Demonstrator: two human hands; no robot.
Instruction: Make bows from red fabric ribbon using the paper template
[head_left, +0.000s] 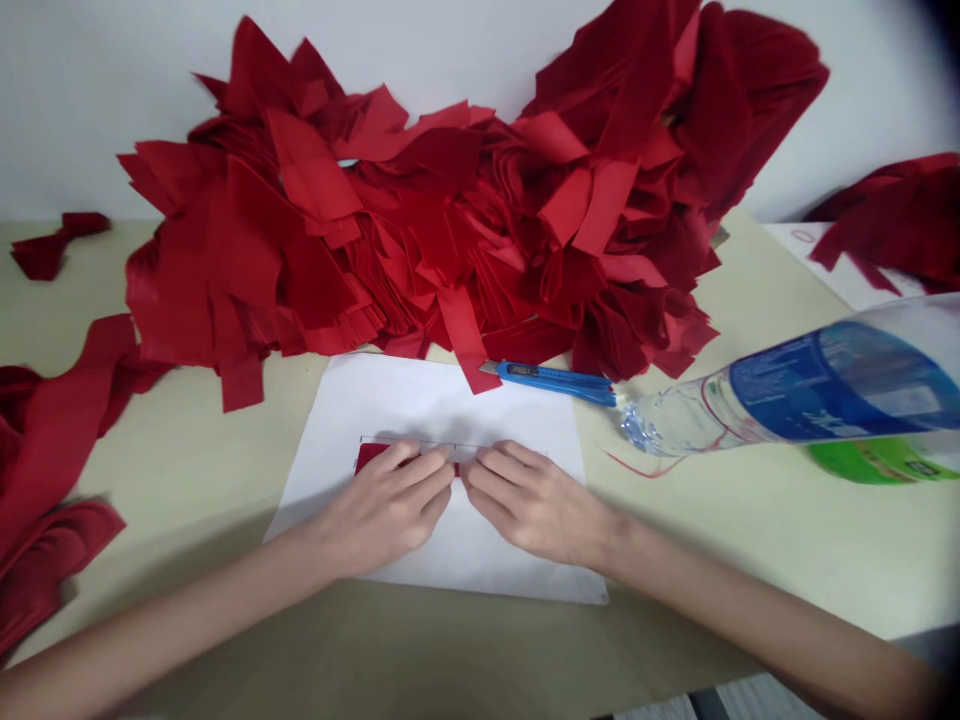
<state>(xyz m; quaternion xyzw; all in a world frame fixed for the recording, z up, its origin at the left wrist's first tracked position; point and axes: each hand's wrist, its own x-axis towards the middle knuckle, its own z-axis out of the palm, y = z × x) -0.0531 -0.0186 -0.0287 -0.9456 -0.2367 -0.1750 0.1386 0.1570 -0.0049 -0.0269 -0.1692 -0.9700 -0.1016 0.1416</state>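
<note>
A big heap of cut red cloth pieces covers the far part of the desk, and more red cloth lies at the left. On the right, a plastic water bottle lies on its side. In the middle, near the person, is a white paper sheet, and a blue utility knife lies at its far edge. The left hand and right hand are both open and rest flat on a small red strip on the paper, with fingertips almost touching.
</note>
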